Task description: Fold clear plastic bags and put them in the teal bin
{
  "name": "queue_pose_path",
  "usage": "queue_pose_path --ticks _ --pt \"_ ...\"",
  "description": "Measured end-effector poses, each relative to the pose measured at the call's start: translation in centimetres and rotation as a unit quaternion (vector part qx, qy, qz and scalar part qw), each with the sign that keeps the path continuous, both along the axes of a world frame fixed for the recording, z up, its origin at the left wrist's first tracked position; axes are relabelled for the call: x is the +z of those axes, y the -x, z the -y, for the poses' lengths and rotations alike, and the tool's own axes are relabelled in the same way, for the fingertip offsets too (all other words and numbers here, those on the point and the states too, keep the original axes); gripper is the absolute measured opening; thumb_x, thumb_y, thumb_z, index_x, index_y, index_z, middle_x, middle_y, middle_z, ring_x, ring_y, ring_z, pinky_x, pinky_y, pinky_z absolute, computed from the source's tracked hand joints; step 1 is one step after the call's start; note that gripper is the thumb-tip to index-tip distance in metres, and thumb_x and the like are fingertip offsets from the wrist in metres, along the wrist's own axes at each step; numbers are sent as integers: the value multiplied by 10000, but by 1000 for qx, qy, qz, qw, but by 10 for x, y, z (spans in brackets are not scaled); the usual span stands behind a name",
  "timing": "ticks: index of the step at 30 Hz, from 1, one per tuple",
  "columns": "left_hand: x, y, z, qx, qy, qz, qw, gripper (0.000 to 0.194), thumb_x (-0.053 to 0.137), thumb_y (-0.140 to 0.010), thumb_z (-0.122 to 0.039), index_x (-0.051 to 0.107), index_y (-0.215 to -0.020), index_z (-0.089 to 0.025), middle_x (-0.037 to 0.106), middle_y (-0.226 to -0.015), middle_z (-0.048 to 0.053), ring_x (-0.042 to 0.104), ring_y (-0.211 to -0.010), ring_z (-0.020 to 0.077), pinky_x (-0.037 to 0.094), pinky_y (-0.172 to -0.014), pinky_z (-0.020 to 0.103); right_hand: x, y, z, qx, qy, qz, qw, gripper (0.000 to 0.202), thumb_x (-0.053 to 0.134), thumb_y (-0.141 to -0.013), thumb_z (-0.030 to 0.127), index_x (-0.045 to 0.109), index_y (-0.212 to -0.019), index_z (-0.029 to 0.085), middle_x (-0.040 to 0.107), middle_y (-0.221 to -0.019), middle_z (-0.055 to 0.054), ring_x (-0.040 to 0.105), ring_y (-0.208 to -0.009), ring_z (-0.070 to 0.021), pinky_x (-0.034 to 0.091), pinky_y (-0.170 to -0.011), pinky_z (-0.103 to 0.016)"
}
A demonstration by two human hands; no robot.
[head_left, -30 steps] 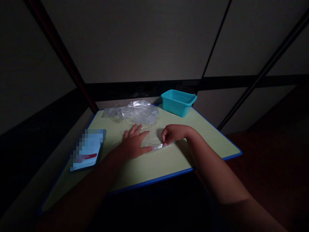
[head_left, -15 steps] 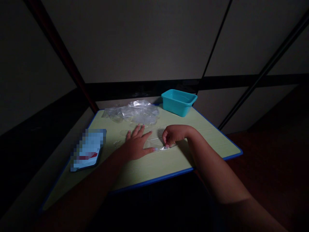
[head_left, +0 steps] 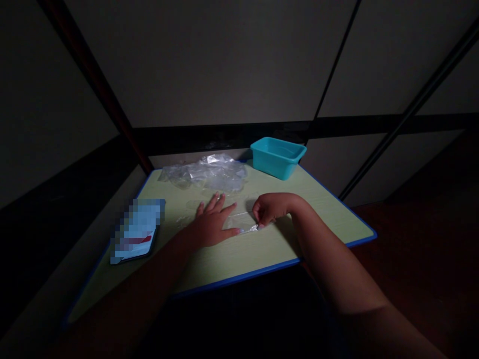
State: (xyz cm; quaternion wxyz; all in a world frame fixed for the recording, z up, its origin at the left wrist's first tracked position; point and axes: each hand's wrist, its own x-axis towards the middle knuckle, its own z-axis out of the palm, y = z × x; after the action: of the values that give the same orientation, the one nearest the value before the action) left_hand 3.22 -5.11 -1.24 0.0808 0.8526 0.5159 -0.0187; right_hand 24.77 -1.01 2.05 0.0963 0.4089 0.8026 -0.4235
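Your pale green table (head_left: 331, 215) has blue edging (head_left: 243, 277). At your one o'clock, near its far edge, a turquoise tub (head_left: 275, 162) stands upright. At nine o'clock you have a flat device (head_left: 142, 230) with a lit, pixelated screen showing a red patch. Grey wall panels (head_left: 224, 65) rise at twelve, crossed by a black band (head_left: 179, 140); a reddish strip (head_left: 86, 65) slants at eleven, and dark reddish floor (head_left: 411, 249) shows at three.

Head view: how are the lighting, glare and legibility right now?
Head view: dim overall, dark towards the edges, the tabletop brighter; head view: white glints on the crumpled plastic and on the clear plastic near the right hand, whose outline is hard to follow; head view: coarse pixel blocks cover much of the device screen.
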Motion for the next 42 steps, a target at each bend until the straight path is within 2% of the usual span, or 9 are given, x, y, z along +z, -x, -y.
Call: queue_pose_path --ticks 4,7,10,15,19,22,33,38,42 --pt "-2 1 -1 0 2 3 1000 798 444 -746 -677 237 -1414 -293 49 -1509 124 -29 -1375 311 113 -1026 609 2 -2 1 -8 -6 43 999 322 718 -579 414 582 -643 129 487 -483 58 431 -450 -76 335 -484 -221" --pt "-4 2 -2 -3 -2 6 1000 799 444 -742 -683 245 -1411 -294 57 -1508 129 -23 -1376 310 115 -1027 606 3 -1 1 -19 -15 39 999 360 673 -629 476 577 -638 130 491 -487 52 423 -435 -73 333 -489 -227" --pt "-4 2 -2 -4 -3 9 1000 808 442 -738 -690 251 -1411 -284 69 -1506 140 -23 -1376 307 116 -1027 604 1 3 1 -27 -89 -2 996 348 645 -672 473 575 -660 132 510 -523 41 432 -474 -75 326 -507 -222" --pt "-2 0 0 -8 -3 7 1000 773 423 -764 -668 257 -1410 -277 64 -1508 131 -17 -1376 308 137 -1026 602 -11 14 0 7 -204 -79 976 295 732 -617 368 567 -707 141 563 -642 24 465 -578 -89 329 -543 -205" --pt "0 -1 0 17 -17 -1 1000 587 302 -878 -535 279 -1402 -272 92 -1510 105 6 -1382 278 142 -1036 584 -18 17 -1 25 -242 -60 968 330 765 -582 383 571 -706 147 573 -659 12 470 -596 -103 334 -555 -210" --pt "1 -2 -1 37 -28 -12 999 562 293 -892 -499 279 -1402 -264 92 -1510 105 -3 -1382 270 140 -1037 583 -18 17 -2 32 -264 -22 964 362 766 -572 430 586 -715 151 596 -690 -7 485 -631 -122 343 -580 -217" --pt "-2 1 0 19 1 -22 1000 749 356 -807 -645 176 -1432 -273 47 -1509 112 -49 -1374 302 94 -1032 603 -12 15 0 75 -258 62 961 388 743 -597 474 637 -777 148 628 -825 -65 528 -826 -192 375 -688 -244" --pt "-4 1 -2 20 -2 -20 1000 752 364 -804 -650 179 -1430 -276 35 -1506 132 -40 -1376 300 111 -1025 606 -3 12 4 70 -229 110 965 410 751 -587 466 650 -815 141 633 -855 -73 537 -823 -201 377 -661 -246" --pt "-2 0 -2 26 9 -22 999 763 370 -803 -647 160 -1434 -273 11 -1505 131 -52 -1373 304 117 -1027 603 7 9 7 49 -225 188 955 510 748 -565 507 658 -879 115 633 -897 -116 553 -835 -239 391 -642 -273"
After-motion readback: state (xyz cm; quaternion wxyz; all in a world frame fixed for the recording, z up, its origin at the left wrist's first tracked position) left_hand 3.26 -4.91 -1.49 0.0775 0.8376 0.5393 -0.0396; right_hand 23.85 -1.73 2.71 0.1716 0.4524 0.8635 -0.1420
